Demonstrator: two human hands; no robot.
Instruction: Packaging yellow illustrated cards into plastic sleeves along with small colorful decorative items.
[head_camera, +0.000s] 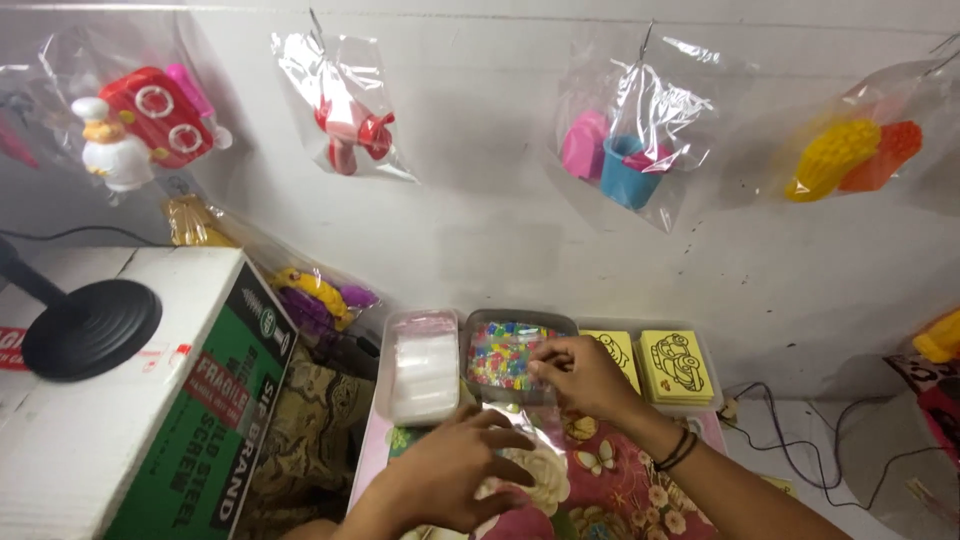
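My right hand (580, 375) reaches over a clear tray of small multicoloured beads (497, 352), fingertips pinched together at the tray's right edge; whether a bead sits between them I cannot tell. My left hand (455, 470) lies lower, fingers spread on a small clear plastic bag (520, 432) that rests on a pink floral cloth (610, 480). Left of the bead tray stands a clear tray holding a stack of empty plastic bags (423, 372).
Yellow picture cards (675, 368) lie right of the beads. A large cardboard box (130, 400) with a black round lamp base (88, 328) fills the left. Bagged plastic toys (630, 150) hang on the white wall. Cables (800, 430) trail at the right.
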